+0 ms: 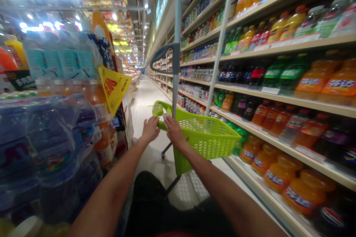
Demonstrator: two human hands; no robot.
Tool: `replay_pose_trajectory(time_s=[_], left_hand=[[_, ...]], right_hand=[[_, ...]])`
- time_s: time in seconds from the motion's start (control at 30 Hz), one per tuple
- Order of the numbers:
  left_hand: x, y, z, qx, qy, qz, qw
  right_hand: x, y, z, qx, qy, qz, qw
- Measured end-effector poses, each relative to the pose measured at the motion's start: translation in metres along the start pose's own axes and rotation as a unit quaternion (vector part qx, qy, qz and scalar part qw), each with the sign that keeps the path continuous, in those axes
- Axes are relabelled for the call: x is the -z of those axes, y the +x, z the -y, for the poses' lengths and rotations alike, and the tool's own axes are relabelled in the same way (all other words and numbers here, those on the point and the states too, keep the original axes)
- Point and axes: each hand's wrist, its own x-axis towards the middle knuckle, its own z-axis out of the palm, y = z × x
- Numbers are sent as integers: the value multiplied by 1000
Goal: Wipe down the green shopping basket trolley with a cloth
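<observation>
Ahead of me stands a small shopping cart with a bright green perforated plastic basket (pixel 208 139). My left hand (pixel 151 129) is closed at the left side of the cart's green handle (pixel 157 110), its fingers curled over the near bar. Close beside it, my right hand (pixel 174 130) grips the same handle nearer the basket, with the forearm reaching across in front of it. Between the fingertips is a small whitish patch that I cannot make out. A grey post (pixel 176 14) with a dark loop handle (pixel 165 59) rises just behind the cart handle.
Shelves of soft drink bottles (pixel 300 77) line the right side. Shrink-wrapped water packs (pixel 47 144) and stacked bottles crowd the left, with a yellow price sign (pixel 114 88) jutting out. The pale aisle floor (pixel 143 96) runs ahead between them. A caster (pixel 162 154) sits below the cart.
</observation>
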Motion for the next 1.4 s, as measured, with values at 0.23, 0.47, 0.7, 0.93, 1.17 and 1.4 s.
replay_pose_trajectory(time_s=[0.23,0.47,0.7,0.93,1.17,1.4], left_hand=[[0,13,-2,-17,-22,15,1000],[-4,7,-9,0,-39,-17,999],[-3,3,-23,16,-22,-34,999],[-5,-3,-46,15,10,-54,998],[-7,-8,-62,-36,28,-57,997],[-7,1,-54,6,-4,-3,1000]], right_hand=[[-4,-18,-13,-37,3,45,998],[4,-15,-17,-29,16,63,997],[11,-18,-29,0,33,66,997],[25,-18,-36,-18,36,54,998],[45,-20,-41,-58,45,20,997],[63,-20,-39,-125,44,-36,991]])
